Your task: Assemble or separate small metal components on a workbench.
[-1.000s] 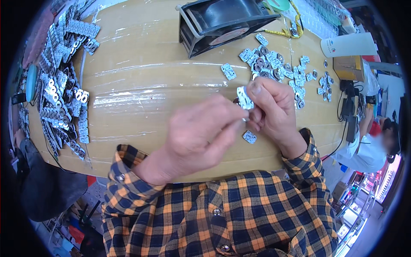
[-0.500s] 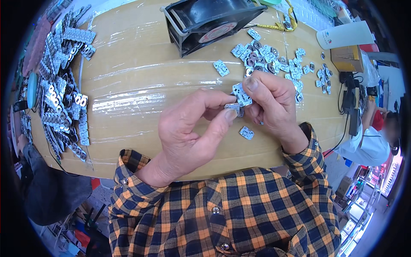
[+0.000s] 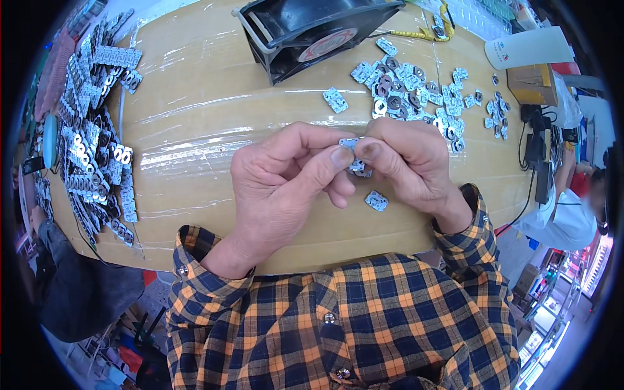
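Observation:
Between my two thumbs and forefingers I grip a small pale-blue circuit board [image 3: 357,166], mostly covered by the fingers. My left hand [image 3: 281,175] pinches its left side, and my right hand [image 3: 411,162] pinches it from the right. The thumbtips nearly meet over it. A loose single board [image 3: 376,201] lies on the table just below my right hand. Beyond the hands is a spread pile of small boards [image 3: 406,81], some with dark round parts. Another board [image 3: 335,100] lies apart, left of that pile.
A black box fan [image 3: 318,32] stands at the far side of the tan table [image 3: 188,130]. Uncut board strips [image 3: 97,149] heap at the left. At right are a white cup [image 3: 528,48], a cardboard box [image 3: 532,84] and black cables [image 3: 536,136]. Other people sit at both sides.
My thumbs have come together over the board, which has turned and is now mostly hidden. My left hand has shifted slightly up and left.

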